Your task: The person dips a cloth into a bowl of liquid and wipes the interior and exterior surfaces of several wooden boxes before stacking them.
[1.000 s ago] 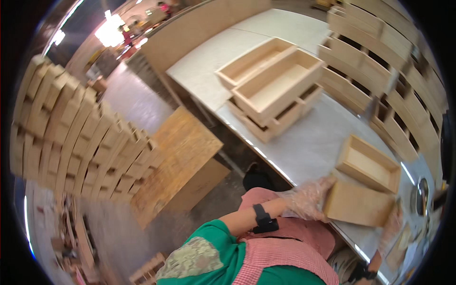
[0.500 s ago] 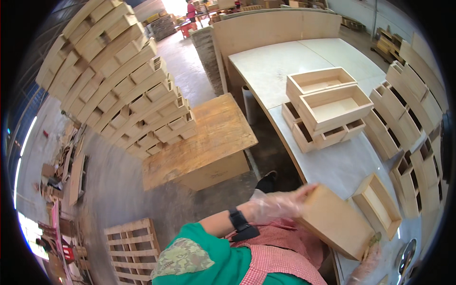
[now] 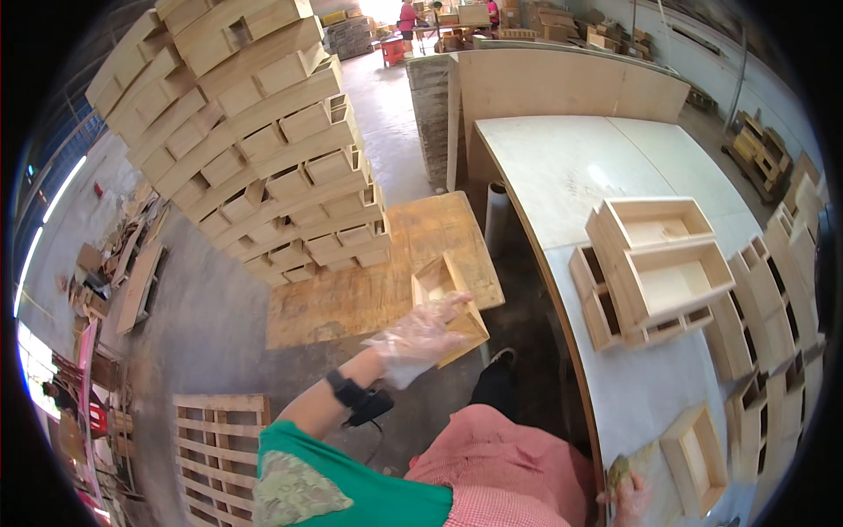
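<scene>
My left hand (image 3: 417, 338), in a clear plastic glove, grips the side of a small open wooden drawer box (image 3: 432, 279). The box is tilted over the near edge of a low wooden table (image 3: 386, 290), and I cannot tell whether it touches the top. At the lower right, my right hand (image 3: 630, 499), also gloved, is closed on a small greenish-yellow pad (image 3: 618, 469) at the edge of the white worktable (image 3: 575, 386). Beside it on the worktable lies another open drawer box (image 3: 678, 448).
A tall stack of wooden drawer boxes (image 3: 290, 132) rises from the low table. More boxes (image 3: 650, 255) are piled on the worktable, and others (image 3: 773, 334) stand along its right side. A slatted pallet (image 3: 219, 448) lies on the floor at the left. People (image 3: 408, 18) are far behind.
My left hand has carried the drawer box leftward, off the worktable side to the low table. My right hand has let go of the box and stayed near the worktable with the pad.
</scene>
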The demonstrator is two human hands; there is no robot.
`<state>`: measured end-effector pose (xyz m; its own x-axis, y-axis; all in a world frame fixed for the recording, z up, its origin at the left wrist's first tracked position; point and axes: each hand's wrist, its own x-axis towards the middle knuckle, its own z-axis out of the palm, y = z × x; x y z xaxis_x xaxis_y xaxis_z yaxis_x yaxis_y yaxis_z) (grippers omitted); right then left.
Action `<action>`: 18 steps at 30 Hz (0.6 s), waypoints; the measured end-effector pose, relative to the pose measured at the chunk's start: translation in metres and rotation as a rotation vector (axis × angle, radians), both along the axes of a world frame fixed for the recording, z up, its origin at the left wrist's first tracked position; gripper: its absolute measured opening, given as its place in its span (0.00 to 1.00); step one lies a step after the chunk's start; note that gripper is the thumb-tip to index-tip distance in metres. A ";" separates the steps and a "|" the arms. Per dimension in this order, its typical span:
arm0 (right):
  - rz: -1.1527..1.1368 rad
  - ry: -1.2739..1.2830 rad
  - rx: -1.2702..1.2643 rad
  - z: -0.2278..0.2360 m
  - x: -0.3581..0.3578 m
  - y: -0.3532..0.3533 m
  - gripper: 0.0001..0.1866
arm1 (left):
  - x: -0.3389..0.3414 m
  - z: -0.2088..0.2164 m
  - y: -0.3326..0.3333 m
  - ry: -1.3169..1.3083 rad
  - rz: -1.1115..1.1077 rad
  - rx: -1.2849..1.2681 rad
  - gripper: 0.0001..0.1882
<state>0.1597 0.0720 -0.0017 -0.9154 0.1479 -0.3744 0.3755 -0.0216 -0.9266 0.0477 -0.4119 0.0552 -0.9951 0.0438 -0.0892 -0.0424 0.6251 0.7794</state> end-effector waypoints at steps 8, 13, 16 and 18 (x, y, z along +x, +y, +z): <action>0.020 -0.309 0.169 -0.025 -0.092 -0.055 0.22 | -0.210 -0.173 -0.112 -0.100 0.027 -0.643 0.27; 0.034 -0.421 0.244 -0.037 -0.144 -0.080 0.22 | -0.288 -0.223 -0.169 -0.096 0.162 -0.783 0.14; 0.042 -0.475 0.282 -0.046 -0.164 -0.090 0.22 | -0.316 -0.233 -0.193 -0.137 0.244 -0.817 0.14; 0.053 -0.501 0.307 -0.050 -0.174 -0.097 0.22 | -0.328 -0.243 -0.206 -0.130 0.305 -0.753 0.14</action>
